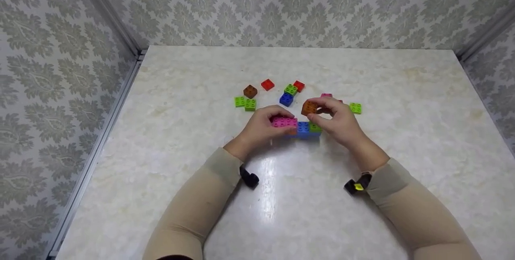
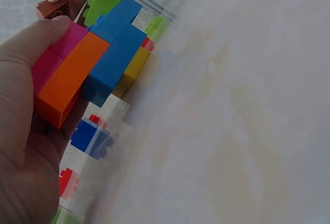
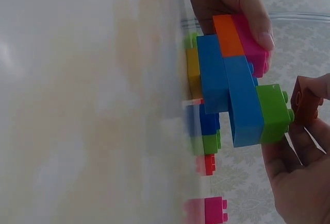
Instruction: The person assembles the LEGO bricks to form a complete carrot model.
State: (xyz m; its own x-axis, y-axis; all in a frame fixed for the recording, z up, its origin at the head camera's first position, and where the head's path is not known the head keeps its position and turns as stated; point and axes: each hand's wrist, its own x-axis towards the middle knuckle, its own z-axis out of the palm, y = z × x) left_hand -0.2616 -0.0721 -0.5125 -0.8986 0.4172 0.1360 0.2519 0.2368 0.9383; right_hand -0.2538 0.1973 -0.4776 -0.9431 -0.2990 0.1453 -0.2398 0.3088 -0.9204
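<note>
My left hand (image 1: 259, 126) grips the left end of a joined stack of toy building bricks, its thumb against a pink brick (image 1: 285, 122). Under the pink lies an orange brick (image 2: 75, 77), with blue bricks (image 3: 242, 100) adjoining it. A green brick (image 3: 273, 112) tops the stack's right end, and a yellow brick (image 3: 194, 72) shows beside the lower blue one. My right hand (image 1: 341, 122) pinches a brown brick (image 1: 309, 108) between thumb and fingers, just above and behind the green end. In the right wrist view its studs point away from the stack, and a small gap separates the two.
Loose bricks lie beyond the hands: a brown one (image 1: 250, 91), a red one (image 1: 267, 84), green ones (image 1: 250, 104) at left, a blue one (image 1: 286, 99) against a green one (image 1: 291, 89), and another green one (image 1: 355, 108) at right. Patterned walls border the table (image 1: 181, 79).
</note>
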